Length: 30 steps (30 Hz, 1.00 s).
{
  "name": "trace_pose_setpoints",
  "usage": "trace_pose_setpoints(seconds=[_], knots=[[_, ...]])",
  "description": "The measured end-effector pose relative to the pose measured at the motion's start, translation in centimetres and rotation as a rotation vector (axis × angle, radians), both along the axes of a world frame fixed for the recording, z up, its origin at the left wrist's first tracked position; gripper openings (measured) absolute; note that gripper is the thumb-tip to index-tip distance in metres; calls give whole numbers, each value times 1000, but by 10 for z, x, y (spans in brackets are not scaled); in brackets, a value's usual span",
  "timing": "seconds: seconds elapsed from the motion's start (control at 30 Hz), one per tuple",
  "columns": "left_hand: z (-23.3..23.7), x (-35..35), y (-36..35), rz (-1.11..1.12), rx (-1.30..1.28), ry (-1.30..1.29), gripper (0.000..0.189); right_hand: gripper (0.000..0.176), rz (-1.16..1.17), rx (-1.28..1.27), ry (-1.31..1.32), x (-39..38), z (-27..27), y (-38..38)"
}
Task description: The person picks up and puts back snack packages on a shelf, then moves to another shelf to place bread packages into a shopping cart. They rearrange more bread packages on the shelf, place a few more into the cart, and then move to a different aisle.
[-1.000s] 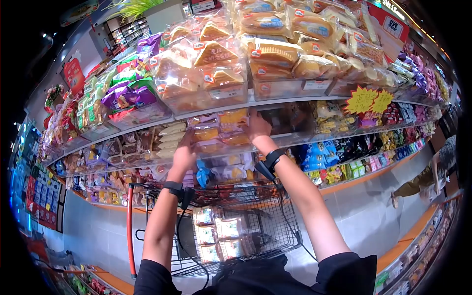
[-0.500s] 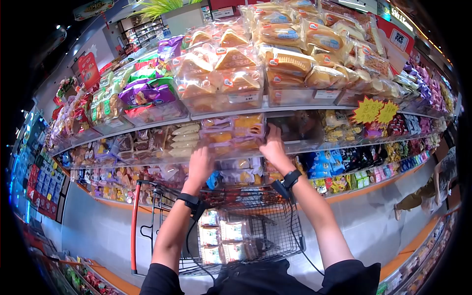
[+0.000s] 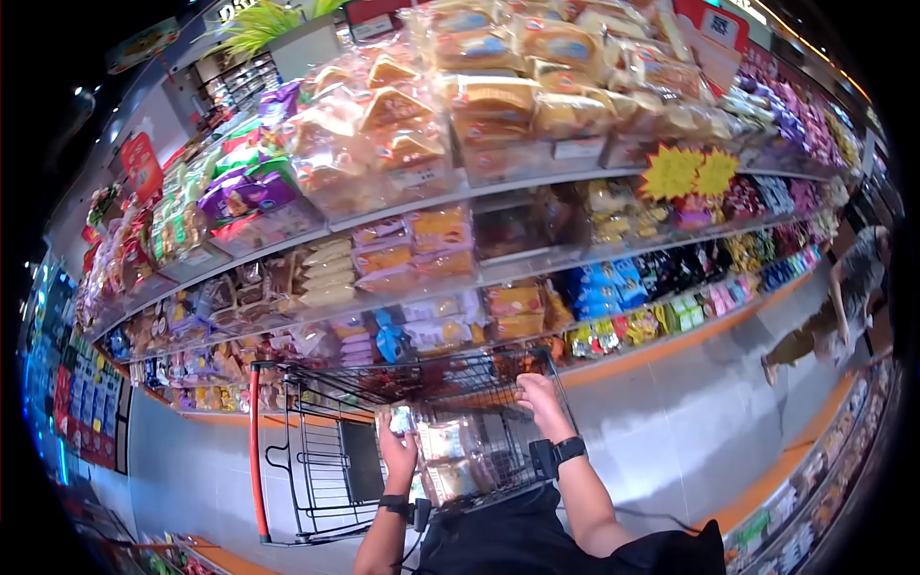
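A shopping cart (image 3: 305, 460) with a red handle stands below the shelves, holding stacked clear-wrapped packages (image 3: 447, 443). My left hand (image 3: 397, 448) is at the left side of this stack, its fingers on a package with a white and green label (image 3: 400, 420). Over the right part of the cart is my right hand (image 3: 539, 398), fingers curled; whether anything is between them is too small to tell. Orange and purple packages (image 3: 443, 230) sit on the middle shelf, beside a dark compartment (image 3: 525, 225).
Wrapped bread and sandwiches (image 3: 491, 96) fill the upper shelf. Blue packets (image 3: 606, 287) and other snacks line the lower ones. Yellow star-shaped signs (image 3: 673, 172) hang from the shelf edge. Another person (image 3: 843, 297) is in the aisle at the right.
Both hands have come down from the middle shelf to the cart. My left hand is now at the stacked packages. The view has shifted, so the shelves appear further left.
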<state>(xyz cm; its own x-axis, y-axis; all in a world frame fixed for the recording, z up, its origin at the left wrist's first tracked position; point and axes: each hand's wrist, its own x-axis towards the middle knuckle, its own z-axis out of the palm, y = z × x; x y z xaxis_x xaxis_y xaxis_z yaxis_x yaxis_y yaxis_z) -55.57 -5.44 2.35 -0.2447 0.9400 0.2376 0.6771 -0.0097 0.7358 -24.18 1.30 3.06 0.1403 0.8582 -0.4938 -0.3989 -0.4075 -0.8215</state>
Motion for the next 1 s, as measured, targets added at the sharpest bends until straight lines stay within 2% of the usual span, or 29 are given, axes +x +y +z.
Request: trace_pose_setpoints(seconds=[0.07, 0.17, 0.27, 0.4, 0.43, 0.53, 0.6, 0.67, 0.77, 0.87, 0.9, 1.0], knots=[[-21, -3, -11, 93, -99, -49, 57, 23, 38, -39, -21, -7, -3, -19], [-43, -6, -21, 87, -85, 15, 54, 24, 74, -65, 103, -19, 0, -40], [-47, -10, -24, 44, -161, -122, 54, 26, 35, -64, 132, -35, 4, -58], [-72, -36, -23, -57, -177, -98, 57, 25, -35, -36, 262, -58, -11, -80], [-51, -36, -27, -47, -262, -126, 56, 25, -60, -84, 267, -66, -10, -84], [-67, -64, -28, -39, -185, -131, 52, 24, -132, -102, 276, -80, -6, -92], [-68, -82, -31, -38, -229, -313, 47, 24, -176, -52, 283, -92, -3, -104], [-61, -97, -36, -57, -278, -214, 49, 25, -200, -36, 246, -106, 4, -114], [-65, -110, -39, -226, -189, -165, 52, 25, -207, -5, 194, -130, 16, -130], [-60, -108, -48, -302, -200, -123, 54, 26, -60, 49, -8, -158, 28, -150], [-63, -108, -52, -321, -205, -88, 54, 26, -31, 91, -7, -166, 17, -154], [-79, -116, -68, -303, -354, -97, 58, 26, 33, -11, -23, -183, 4, -166]])
